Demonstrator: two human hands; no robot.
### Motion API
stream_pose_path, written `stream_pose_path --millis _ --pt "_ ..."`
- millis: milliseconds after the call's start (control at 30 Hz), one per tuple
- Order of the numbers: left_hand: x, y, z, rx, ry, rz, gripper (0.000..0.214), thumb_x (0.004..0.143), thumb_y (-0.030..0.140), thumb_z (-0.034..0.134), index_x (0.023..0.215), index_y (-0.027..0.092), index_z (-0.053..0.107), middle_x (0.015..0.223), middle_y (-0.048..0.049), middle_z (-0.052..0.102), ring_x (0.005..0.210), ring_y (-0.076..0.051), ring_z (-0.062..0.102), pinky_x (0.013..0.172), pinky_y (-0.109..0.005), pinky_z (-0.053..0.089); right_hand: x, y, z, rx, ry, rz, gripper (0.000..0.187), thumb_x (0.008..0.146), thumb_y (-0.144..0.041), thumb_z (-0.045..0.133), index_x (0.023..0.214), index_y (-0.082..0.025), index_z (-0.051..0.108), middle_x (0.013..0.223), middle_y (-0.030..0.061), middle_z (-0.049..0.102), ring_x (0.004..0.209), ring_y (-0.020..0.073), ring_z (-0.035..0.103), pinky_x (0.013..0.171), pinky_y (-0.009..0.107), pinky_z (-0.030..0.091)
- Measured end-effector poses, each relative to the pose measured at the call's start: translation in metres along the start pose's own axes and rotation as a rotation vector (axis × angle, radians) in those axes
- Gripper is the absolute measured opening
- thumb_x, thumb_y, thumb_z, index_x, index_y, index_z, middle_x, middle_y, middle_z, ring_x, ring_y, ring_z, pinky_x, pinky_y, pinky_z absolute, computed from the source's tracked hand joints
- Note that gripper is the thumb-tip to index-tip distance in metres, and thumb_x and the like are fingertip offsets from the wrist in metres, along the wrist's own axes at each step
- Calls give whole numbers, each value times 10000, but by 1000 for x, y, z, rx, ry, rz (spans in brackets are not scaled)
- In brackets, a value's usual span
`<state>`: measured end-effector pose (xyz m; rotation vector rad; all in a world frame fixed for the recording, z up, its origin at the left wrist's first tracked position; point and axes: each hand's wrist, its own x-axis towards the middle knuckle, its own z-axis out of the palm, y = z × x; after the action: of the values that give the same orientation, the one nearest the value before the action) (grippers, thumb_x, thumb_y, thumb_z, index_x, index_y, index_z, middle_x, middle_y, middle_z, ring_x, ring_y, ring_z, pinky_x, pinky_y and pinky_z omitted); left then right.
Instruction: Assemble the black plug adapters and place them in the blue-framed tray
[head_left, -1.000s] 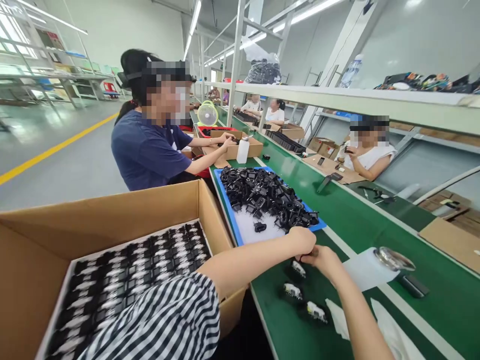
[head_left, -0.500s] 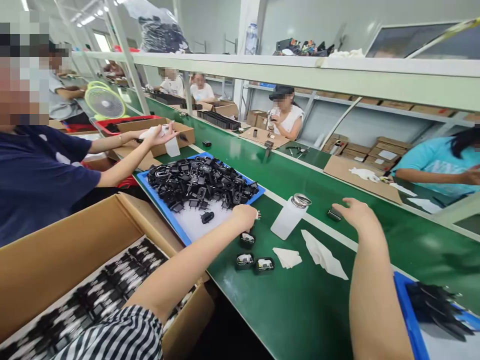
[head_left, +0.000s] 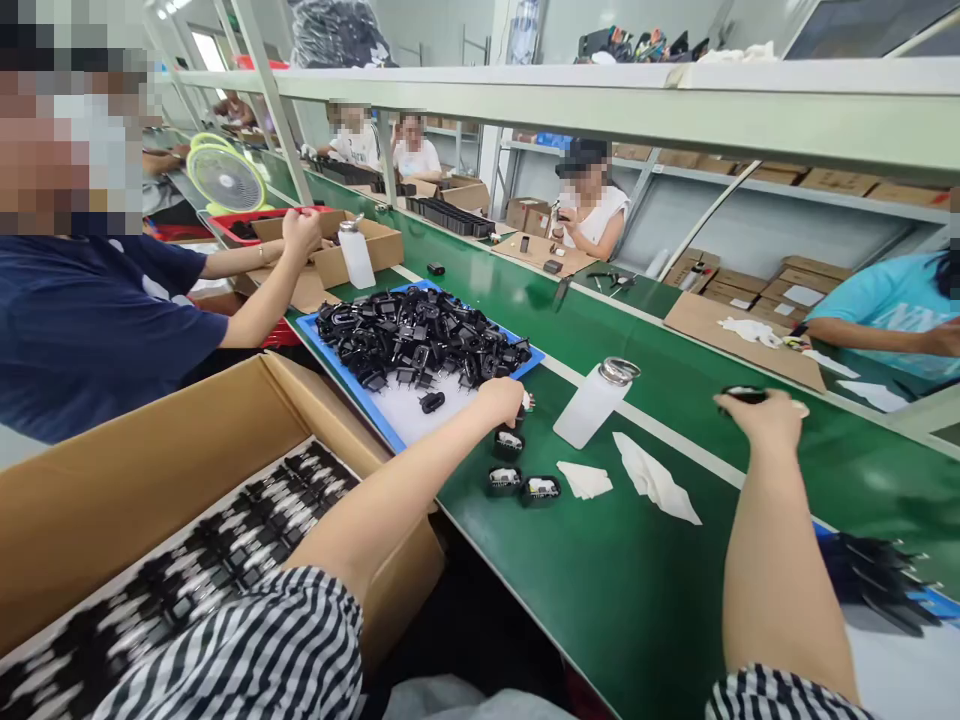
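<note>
My left hand (head_left: 502,403) is closed at the right corner of the blue tray (head_left: 390,440), on a black plastic housing (head_left: 519,418) mostly hidden by the fingers. Just in front of it stand several open black housings (head_left: 541,489) with white and circuit parts inside. My right hand (head_left: 774,420) reaches across the green bench and grips another black housing (head_left: 744,394) between thumb and fingers. A white dispenser bottle (head_left: 592,405) with a metal top stands between my hands. Near it lie a folded white cloth (head_left: 585,480) and a longer crumpled one (head_left: 654,478).
Black plug parts (head_left: 420,335) are heaped in the blue tray. A cardboard box (head_left: 150,500) of black-and-white parts is at my left. Black pieces (head_left: 874,575) lie in a tray at right. A co-worker's arm (head_left: 262,310) is at left, beside another bottle (head_left: 355,258).
My right hand has closed on the black housing beside it and moved a little right. My left hand stays near the tray corner. The camera view has shifted; the left co-worker's hand has closed.
</note>
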<state>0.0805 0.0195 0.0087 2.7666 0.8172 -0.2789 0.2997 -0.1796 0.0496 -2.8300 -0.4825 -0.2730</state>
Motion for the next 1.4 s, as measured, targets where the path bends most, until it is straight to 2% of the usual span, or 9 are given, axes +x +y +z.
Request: stream_pose_path --millis 133,233,400,633,867,1000,1100,1267,1400 --pt "-8 -16 6 -39 49 53 399 532 247 624 913 149 557 934 -84 561 865 -215 512 725 -271 415 -60 -24 -50 347 283 9 503 651 -368 539 1067 -115 410 1018 140 461 952 233 420 795 286 336" --pt "-13 -28 15 -73 75 71 355 544 200 590 893 144 562 870 -63 582 819 -194 526 698 -242 417 -105 -50 -64 444 178 -137 479 601 -348 584 1013 -162 425 910 91 504 822 222 479 696 301 383" --pt "-22 -37 25 -166 126 56 344 556 187 574 899 162 553 871 -18 584 805 -148 527 692 -189 404 -141 -96 -16 178 -306 -476 400 570 -350 572 904 -171 441 812 60 517 688 205 501 538 269 374" --pt "-56 -80 19 -230 265 -196 304 615 187 519 917 160 540 941 -56 566 872 -184 504 738 -252 388 -151 -115 64 38 -411 -474 444 687 -366 475 1027 -97 380 950 124 486 804 221 496 573 263 375" --pt "-61 -110 40 -309 371 -318 313 605 138 504 915 156 538 911 -45 577 799 -163 526 699 -239 398 -146 -115 29 -102 -509 -546 479 721 -361 457 1103 -90 356 970 144 499 823 260 492 583 304 377" --pt "-63 -107 46 -358 444 -310 300 614 80 443 886 152 547 818 -19 589 707 -111 533 666 -195 405 -150 -118 10 172 -516 -604 346 744 -332 426 1042 -158 450 899 78 546 805 212 505 618 283 385" --pt "-71 -98 45 -376 582 -197 253 629 79 429 831 164 555 806 -5 568 702 -89 518 670 -178 401 -157 -123 14 461 -654 -583 289 734 -319 439 972 -167 502 741 39 566 659 156 529 549 239 397" --pt "-83 -69 42 -289 989 265 163 657 97 419 725 168 550 735 -10 540 692 -92 497 652 -201 402 -163 -141 30 886 -811 -508 329 718 -311 457 995 -137 497 615 16 533 563 112 504 456 190 388" --pt "-84 -47 42 -232 980 434 141 685 126 403 692 172 535 741 -19 538 703 -96 492 646 -210 402 -156 -148 37 984 -886 -585 258 663 -261 518 881 -127 554 582 5 532 547 114 502 470 201 397"
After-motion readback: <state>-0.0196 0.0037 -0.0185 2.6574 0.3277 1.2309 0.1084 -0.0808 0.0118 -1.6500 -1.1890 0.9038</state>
